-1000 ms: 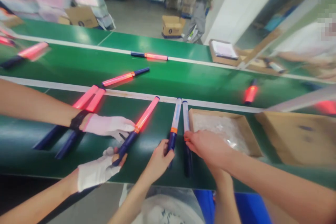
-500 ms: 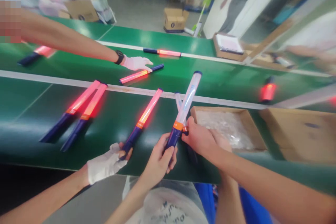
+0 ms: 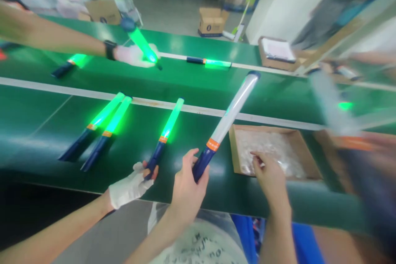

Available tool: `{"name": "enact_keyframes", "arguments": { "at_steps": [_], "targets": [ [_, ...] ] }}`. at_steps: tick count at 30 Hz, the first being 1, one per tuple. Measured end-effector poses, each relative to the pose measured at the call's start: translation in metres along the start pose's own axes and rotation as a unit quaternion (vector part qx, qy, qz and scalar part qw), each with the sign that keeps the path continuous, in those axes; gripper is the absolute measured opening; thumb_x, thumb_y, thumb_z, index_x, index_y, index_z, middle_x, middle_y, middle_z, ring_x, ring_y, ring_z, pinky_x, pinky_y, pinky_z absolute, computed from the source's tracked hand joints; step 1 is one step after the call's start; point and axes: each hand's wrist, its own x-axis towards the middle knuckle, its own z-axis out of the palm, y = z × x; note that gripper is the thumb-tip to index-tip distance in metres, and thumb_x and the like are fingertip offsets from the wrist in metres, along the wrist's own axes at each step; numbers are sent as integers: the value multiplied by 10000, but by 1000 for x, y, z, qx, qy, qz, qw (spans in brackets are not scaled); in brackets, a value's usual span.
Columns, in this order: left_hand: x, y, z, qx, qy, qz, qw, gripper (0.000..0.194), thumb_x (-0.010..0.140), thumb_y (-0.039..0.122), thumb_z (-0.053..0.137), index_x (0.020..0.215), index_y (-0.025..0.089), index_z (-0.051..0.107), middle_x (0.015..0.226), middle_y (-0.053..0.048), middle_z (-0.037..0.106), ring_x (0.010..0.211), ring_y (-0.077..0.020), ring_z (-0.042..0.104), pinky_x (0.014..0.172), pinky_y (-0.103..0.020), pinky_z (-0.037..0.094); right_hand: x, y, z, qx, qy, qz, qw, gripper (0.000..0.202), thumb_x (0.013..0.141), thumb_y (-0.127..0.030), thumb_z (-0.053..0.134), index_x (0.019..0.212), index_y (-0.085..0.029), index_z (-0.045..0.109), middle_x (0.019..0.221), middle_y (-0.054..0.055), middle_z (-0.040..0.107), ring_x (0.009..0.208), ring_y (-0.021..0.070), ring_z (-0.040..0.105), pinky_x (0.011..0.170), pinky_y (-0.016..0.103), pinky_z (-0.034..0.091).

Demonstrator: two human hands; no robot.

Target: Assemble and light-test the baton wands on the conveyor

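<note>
My left hand (image 3: 190,185) is wrapped round the dark blue handle of an unlit light baton (image 3: 230,117). The baton has a clear tube and an orange band, and tilts up to the right. My right hand (image 3: 270,173) is over a cardboard box (image 3: 305,154) of small clear plastic pieces (image 3: 280,152). Its thumb and forefinger are drawn together, and what they hold cannot be made out. To my left, a co-worker's gloved hand (image 3: 133,187) holds a green-lit baton (image 3: 163,140) by its handle.
Two green-lit batons (image 3: 116,119) lie left on the green bench (image 3: 37,132). Across it, another person's gloved hand (image 3: 133,55) holds a lit baton (image 3: 140,43). A lit baton (image 3: 210,62) lies by the far strip. At right, a blurred baton (image 3: 334,103) is in a co-worker's hand.
Lit batons turned from red to green. The right-hand co-worker's hand moved away right with an unlit baton. My right hand now shows over the box. Across the bench, the gloved hand lifted a baton.
</note>
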Motion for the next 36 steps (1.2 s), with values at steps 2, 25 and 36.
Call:
{"name": "enact_keyframes", "arguments": {
  "at_steps": [2, 25, 36],
  "targets": [
    [0, 4, -3, 16, -5, 2, 1000, 454, 1036, 434, 638, 1445, 261, 543, 1068, -46, 705, 796, -170, 679, 747, -293, 517, -1, 4, 3, 14, 23, 2, 1000, 429, 972, -481, 520, 1172, -158, 720, 982, 133, 744, 804, 225, 658, 765, 323, 493],
    [12, 7, -12, -341, -152, -141, 917, 378, 1037, 557, 469, 954, 200, 563, 665, 33, 582, 499, -88, 440, 523, -227, 336, -7, 9, 9, 51, 82, 6, 995, 458, 970, -459, 446, 1103, -182, 785, 1070, 117, 773, 676, 175, 602, 713, 311, 453],
    [10, 12, -16, -366, -138, -132, 911, 391, 1048, 577, 501, 953, 200, 548, 667, 31, 579, 524, -96, 441, 548, -239, 349, -8, 7, 9, 51, 74, 14, 996, 442, 979, -460, 447, 1101, -198, 781, 1091, 101, 771, 659, 167, 607, 707, 315, 452]
  ]
}}
